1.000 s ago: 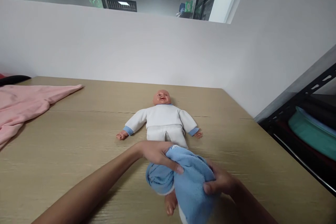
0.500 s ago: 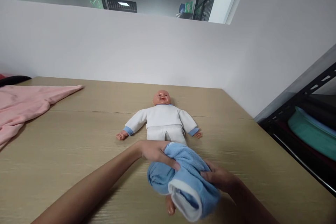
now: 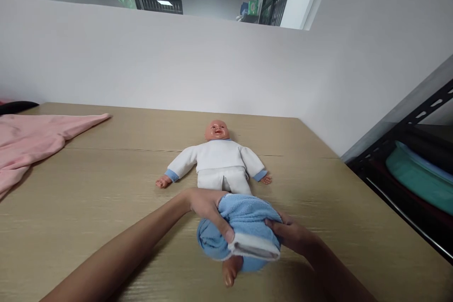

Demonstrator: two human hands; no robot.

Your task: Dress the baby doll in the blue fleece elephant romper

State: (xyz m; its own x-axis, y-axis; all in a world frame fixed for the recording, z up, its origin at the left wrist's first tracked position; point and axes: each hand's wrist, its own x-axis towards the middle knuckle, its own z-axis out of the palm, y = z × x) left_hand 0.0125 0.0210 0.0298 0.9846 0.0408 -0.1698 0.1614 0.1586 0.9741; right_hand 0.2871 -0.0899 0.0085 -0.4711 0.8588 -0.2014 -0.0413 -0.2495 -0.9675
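Observation:
A baby doll in a white top with blue cuffs lies on its back on the wooden table, head away from me. Bunched blue trousers with a white-lined hem cover its legs; one bare foot sticks out below. My left hand grips the left side of the blue fabric, thumb pressed over it. On the right side, my right hand is closed on the same fabric. Both forearms reach in from the near edge.
A pink cloth lies spread at the table's far left. A white partition wall runs behind the table. To the right stands a black metal shelf holding a teal object.
Both hands have drawn the blue trousers up the doll's legs towards its waist. The white-lined hem has moved up, and more of the bare foot shows.

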